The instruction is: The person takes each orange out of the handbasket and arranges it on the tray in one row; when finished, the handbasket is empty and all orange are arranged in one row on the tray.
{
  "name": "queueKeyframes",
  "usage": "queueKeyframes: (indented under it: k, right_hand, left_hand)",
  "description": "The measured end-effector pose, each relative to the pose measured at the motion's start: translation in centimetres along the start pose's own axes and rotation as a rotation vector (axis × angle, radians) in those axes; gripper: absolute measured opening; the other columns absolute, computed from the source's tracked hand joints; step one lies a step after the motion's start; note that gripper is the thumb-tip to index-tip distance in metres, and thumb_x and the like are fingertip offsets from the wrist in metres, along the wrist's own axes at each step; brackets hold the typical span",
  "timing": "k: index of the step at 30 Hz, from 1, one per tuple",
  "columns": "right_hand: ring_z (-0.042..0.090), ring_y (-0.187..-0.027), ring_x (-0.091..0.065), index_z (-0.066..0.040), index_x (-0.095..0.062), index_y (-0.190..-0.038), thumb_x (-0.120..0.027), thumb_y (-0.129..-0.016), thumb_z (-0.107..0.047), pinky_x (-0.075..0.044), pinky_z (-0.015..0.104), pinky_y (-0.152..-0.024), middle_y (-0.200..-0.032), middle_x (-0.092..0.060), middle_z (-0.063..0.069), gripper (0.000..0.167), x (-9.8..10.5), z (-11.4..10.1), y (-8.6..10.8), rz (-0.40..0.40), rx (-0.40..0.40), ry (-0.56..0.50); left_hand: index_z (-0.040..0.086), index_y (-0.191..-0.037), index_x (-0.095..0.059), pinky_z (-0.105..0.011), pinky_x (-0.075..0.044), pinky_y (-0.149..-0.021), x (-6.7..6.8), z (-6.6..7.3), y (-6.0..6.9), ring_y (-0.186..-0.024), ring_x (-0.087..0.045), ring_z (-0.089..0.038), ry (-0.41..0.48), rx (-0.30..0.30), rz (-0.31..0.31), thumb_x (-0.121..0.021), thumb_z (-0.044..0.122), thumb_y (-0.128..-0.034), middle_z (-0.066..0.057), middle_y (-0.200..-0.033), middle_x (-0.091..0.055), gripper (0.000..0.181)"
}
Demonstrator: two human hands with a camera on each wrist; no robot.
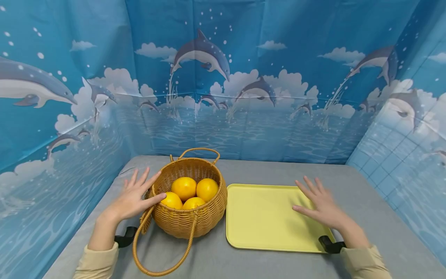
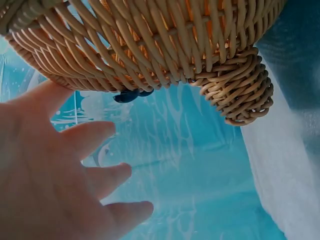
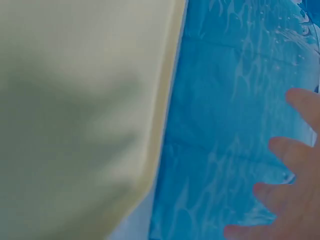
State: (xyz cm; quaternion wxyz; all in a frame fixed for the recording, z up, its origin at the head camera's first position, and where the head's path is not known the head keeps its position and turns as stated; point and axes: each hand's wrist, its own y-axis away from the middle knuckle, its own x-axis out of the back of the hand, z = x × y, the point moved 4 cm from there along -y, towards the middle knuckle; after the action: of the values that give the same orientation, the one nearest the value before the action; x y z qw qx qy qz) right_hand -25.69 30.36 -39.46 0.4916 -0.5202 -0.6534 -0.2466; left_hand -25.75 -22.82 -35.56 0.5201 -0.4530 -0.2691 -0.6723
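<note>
Since four yellow fruits (image 1: pixel 184 188) sit inside the basket (image 1: pixel 174 224), start there: left hand (image 1: pixel 130 199) spread at basket's left rim, contact unclear. Tray (image 1: pixel 261 217) just right of basket; right hand (image 1: pixel 322 209) spread above tray's right side. Grey table (image 1: pixel 216 263) underneath, dolphin backdrop (image 1: pixel 223 128) behind.

A small, curtained booth, room type unclear: dolphin-print sheets (image 1: pixel 244 128) hang behind the grey counter (image 1: pixel 271 172) and along its left and right sides.
</note>
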Motion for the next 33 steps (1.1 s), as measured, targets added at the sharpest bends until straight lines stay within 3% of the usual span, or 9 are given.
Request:
queueKeyframes:
  k: [4, 8, 13, 17, 25, 33]
  right_hand:
    - [0.045, -0.138, 0.007, -0.027, -0.015, -0.152, -0.062, -0.09, -0.037, -0.006, 0.076, -0.09, -0.155, -0.004, 0.018, 0.078, -0.5, -0.1, -0.5, -0.001, 0.013, -0.137]
    - [0.048, -0.137, -0.007, -0.028, -0.017, -0.151, -0.062, -0.091, -0.033, -0.016, 0.073, -0.09, -0.154, -0.009, 0.018, 0.075, -0.8, -0.8, -1.1, -0.02, 0.034, -0.251]
    - [0.043, -0.136, -0.017, -0.022, -0.022, -0.15, -0.061, -0.093, -0.029, -0.024, 0.059, -0.1, -0.153, -0.017, 0.016, 0.069, -0.8, -2.9, -2.5, -0.061, 0.098, -0.39]
    - [0.036, -0.133, -0.029, -0.014, -0.029, -0.147, -0.06, -0.093, -0.023, -0.03, 0.049, -0.103, -0.15, -0.027, 0.012, 0.063, -0.8, -5.1, -4.0, -0.072, 0.17, -0.491]
    - [0.03, -0.131, -0.036, -0.012, -0.037, -0.143, -0.058, -0.094, -0.016, -0.036, 0.04, -0.101, -0.146, -0.035, 0.011, 0.053, 0.0, -10.4, -7.8, -0.157, 0.279, -0.659]
    - [0.029, -0.129, -0.04, -0.012, -0.039, -0.141, -0.058, -0.095, -0.018, -0.041, 0.035, -0.096, -0.144, -0.038, 0.007, 0.05, -0.2, -15.3, -11.2, -0.288, 0.337, -0.765]
  left_hand:
    - [0.028, -0.151, -0.018, -0.073, 0.0, -0.095, -0.2, -0.5, 0.0, -0.138, 0.011, -0.042, 0.111, -0.011, -0.027, -0.053, 0.052, -0.0904, -0.011, -0.156, 0.003, 0.074]
    - [0.025, -0.151, -0.018, -0.075, -0.012, -0.092, -0.3, -1.0, -0.2, -0.138, 0.001, -0.045, 0.255, -0.059, -0.055, -0.057, 0.041, -0.0914, -0.012, -0.156, 0.0, 0.073]
    - [0.018, -0.15, -0.022, -0.068, -0.02, -0.097, -0.5, -1.6, -0.5, -0.137, -0.01, -0.046, 0.451, -0.121, -0.087, -0.057, 0.027, -0.0941, -0.016, -0.155, -0.009, 0.067]
    - [0.014, -0.148, -0.027, -0.062, -0.027, -0.099, -0.7, -2.1, -0.6, -0.136, -0.017, -0.045, 0.578, -0.111, -0.095, -0.055, 0.023, -0.0958, -0.017, -0.152, -0.02, 0.06]
    - [0.018, -0.146, -0.032, -0.061, -0.028, -0.099, -0.8, -3.0, -0.6, -0.138, -0.016, -0.041, 0.675, -0.067, -0.093, -0.055, 0.023, -0.0956, -0.013, -0.152, -0.022, 0.055]
    - [0.017, -0.144, -0.033, -0.062, -0.026, -0.099, -0.9, -3.2, -0.8, -0.139, -0.014, -0.041, 0.69, -0.056, -0.108, -0.054, 0.024, -0.096, -0.012, -0.152, -0.021, 0.053]
